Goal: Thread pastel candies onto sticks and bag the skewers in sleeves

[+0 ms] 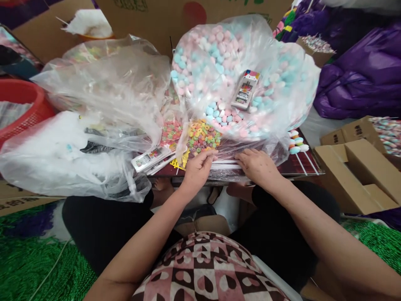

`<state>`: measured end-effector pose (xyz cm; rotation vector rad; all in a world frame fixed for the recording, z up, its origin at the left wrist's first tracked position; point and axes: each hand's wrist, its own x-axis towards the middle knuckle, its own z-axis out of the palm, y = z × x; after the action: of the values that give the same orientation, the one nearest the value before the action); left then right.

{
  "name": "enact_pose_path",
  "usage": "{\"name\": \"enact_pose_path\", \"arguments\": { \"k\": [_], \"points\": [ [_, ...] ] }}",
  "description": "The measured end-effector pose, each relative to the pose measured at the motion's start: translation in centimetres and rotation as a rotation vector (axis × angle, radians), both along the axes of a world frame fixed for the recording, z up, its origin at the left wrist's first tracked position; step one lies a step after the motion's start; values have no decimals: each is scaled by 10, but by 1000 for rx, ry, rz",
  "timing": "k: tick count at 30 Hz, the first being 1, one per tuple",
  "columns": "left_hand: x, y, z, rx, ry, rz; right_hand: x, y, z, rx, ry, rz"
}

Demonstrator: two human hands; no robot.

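Several white sticks (226, 164) lie side by side at the front edge of the dark red table, partly under clear plastic. My left hand (198, 169) is closed at their left end, thumb and forefinger pinched together; what they hold, if anything, is hidden. At the right end, my right hand (259, 166) rests palm down with fingers stretched over the sticks and plastic. Ring-shaped coloured candies (202, 136) lie in an opened bag just beyond my left hand. Behind both hands, a large clear bag of pink, blue and white marshmallows (216, 46) carries a printed packet (246, 90) on top.
Marshmallow skewers (294, 144) lie at the table's right end. A stack of printed packets (150, 158) and a white-filled plastic bag (62, 154) are at left, near a red basket (37, 100). Open cardboard boxes (357, 175) stand at right, below purple wrapping (363, 75).
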<state>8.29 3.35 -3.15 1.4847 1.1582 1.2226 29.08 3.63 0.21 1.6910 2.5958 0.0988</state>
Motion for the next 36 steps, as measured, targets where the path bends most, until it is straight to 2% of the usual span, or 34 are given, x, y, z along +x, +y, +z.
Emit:
{"name": "enact_pose_path", "arguments": {
  "k": [6,10,14,20,23,27,30,33,36],
  "points": [
    [0,2,-2,38,133,-19,9,11,-2,-62,79,18],
    [4,4,-4,150,281,-57,10,11,-5,-24,97,33],
    [8,6,-3,192,409,-73,13,10,-4,12,137,98],
    [21,11,7,315,848,-151,15,10,4,127,290,133],
    [25,17,8,353,979,-174,14,10,1,123,338,124],
    [21,24,6,356,987,-177,23,12,-5,80,293,40],
    [13,25,6,335,935,-164,34,13,-8,101,368,-87],
    [5,25,4,323,824,-136,41,14,-10,67,486,-189],
    [0,25,3,279,668,-76,41,14,-13,0,501,-245]
  ]
}}
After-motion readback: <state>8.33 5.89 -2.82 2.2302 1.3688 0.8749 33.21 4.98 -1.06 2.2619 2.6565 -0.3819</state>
